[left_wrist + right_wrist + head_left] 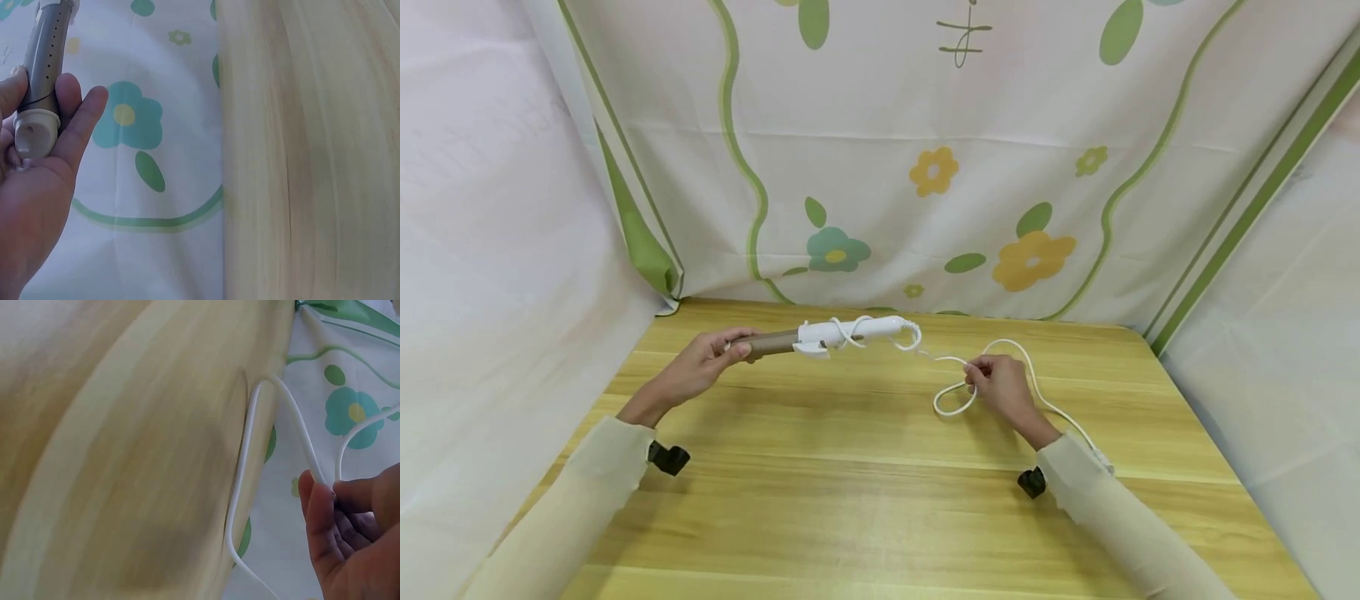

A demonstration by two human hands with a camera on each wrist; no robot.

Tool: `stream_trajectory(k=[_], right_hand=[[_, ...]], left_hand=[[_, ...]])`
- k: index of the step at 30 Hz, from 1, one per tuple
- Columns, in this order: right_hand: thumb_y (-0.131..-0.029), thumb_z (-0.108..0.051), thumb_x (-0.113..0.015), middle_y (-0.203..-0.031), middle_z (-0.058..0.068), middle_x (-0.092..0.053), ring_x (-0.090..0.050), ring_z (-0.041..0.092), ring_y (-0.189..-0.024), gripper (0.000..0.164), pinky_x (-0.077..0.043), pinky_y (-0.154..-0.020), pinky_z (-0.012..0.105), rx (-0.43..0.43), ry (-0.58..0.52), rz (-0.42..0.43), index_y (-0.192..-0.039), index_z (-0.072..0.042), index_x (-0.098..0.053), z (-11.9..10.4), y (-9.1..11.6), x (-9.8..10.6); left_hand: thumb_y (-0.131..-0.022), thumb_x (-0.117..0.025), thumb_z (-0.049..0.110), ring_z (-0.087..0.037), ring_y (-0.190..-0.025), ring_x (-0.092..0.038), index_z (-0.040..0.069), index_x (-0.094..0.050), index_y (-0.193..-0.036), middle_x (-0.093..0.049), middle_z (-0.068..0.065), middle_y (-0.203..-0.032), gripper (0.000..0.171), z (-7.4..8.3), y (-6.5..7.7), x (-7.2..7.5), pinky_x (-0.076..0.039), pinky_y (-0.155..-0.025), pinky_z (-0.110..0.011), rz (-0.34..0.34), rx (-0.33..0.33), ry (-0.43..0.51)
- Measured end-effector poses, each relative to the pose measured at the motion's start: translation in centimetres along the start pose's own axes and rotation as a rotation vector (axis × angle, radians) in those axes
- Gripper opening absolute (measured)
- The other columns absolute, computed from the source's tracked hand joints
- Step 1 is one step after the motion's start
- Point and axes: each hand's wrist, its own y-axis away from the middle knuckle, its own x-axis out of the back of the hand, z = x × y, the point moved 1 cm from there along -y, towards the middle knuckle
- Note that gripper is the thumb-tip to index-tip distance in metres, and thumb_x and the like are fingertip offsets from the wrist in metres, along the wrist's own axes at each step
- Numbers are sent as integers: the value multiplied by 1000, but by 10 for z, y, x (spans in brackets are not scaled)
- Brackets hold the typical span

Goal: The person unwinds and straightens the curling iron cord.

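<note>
A curling iron with a brown-grey barrel (772, 343) and a white handle (880, 327) is held above the table, roughly level. My left hand (703, 365) grips it by the barrel's tip; in the left wrist view the thumb and fingers lie round the barrel beside its pale end cap (36, 132). Part of the white cord (955, 412) is wound loosely about the handle. My right hand (1002, 385) pinches the cord between thumb and fingers, and a loop hangs by it. The rest of the cord runs past the right wrist toward the sleeve, where a plug end (1103, 461) shows.
The wooden table (850, 500) spreads under both hands. A white cloth (850, 100) printed with flowers and leaves hangs behind its far edge, and pale cloth walls (497, 250) stand at both sides. Small black devices (668, 457) sit at both wrists.
</note>
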Motion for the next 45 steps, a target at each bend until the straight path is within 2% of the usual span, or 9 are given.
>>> stream_trajectory(k=[8, 14, 19, 27, 34, 36, 38, 42, 45], right_hand=[[-96, -15, -65, -74, 8, -73, -67, 18, -60, 20, -47, -51, 20, 96, 70, -37, -92, 2, -76, 0, 6, -13], [-96, -17, -65, -76, 7, -73, -68, 18, -63, 21, -47, -52, 21, 116, 46, -57, -94, 1, -76, -8, 12, -22], [-97, -18, -65, -77, 3, -74, -67, 14, -65, 20, -47, -56, 21, 175, 36, -82, -94, -2, -76, -18, 18, -34], [-94, -19, -68, -75, -4, -72, -54, 2, -61, 15, -44, -55, 20, 237, 43, -189, -91, -8, -78, -37, 26, -61], [-93, -19, -69, -84, -6, -73, -55, 2, -70, 10, -46, -64, 20, 277, 77, -348, -89, -15, -78, -44, 37, -76], [-92, -18, -70, -83, -6, -71, -54, 3, -70, 9, -45, -63, 20, 291, 71, -378, -88, -16, -78, -45, 39, -77], [-91, -19, -72, -80, -7, -67, -51, 3, -68, 8, -43, -61, 20, 308, 68, -403, -86, -16, -77, -45, 41, -79], [-87, -19, -77, -72, -9, -61, -48, 1, -64, 6, -41, -58, 19, 320, 71, -460, -82, -16, -76, -46, 43, -80], [-86, -19, -78, -71, -8, -61, -49, 2, -63, 6, -42, -58, 19, 286, 43, -500, -83, -16, -74, -47, 44, -78]], left_hand=[[-108, -41, 19, 3, -99, -62, -7, -50, -137, -69, -23, -110, 39, -1, -1, 2, -47, -87, -15, 64, 4, 0], [-108, -39, 24, 3, -102, -61, -4, -46, -142, -69, -22, -112, 45, -3, -1, 2, -43, -88, -12, 107, 43, -18], [-108, -39, 25, 2, -102, -61, -2, -47, -142, -68, -22, -114, 44, -5, 0, 3, -43, -89, -10, 147, 49, -10], [-108, -40, 25, 8, -100, -59, -4, -48, -141, -67, -24, -114, 45, -4, -1, 5, -44, -86, -9, 169, 31, -8], [-108, -41, 25, 8, -99, -58, -3, -48, -141, -67, -22, -113, 44, -5, 0, 5, -46, -88, -14, 178, 28, -36], [-108, -41, 24, 6, -98, -58, -3, -48, -141, -67, -22, -113, 44, -5, 0, 5, -47, -81, -17, 177, 25, -39], [-107, -42, 23, 0, -86, -58, -3, -48, -141, -66, -24, -112, 43, -5, 0, 4, -45, -63, -19, 172, 24, -33], [-107, -44, 20, -11, -87, -61, -2, -49, -140, -64, -26, -116, 40, -2, 1, 1, -42, -57, -24, 159, 20, -34], [-106, -45, 18, -8, -91, -61, -2, -50, -140, -64, -26, -117, 39, 0, 1, -1, -42, -60, -25, 153, 19, -45]])
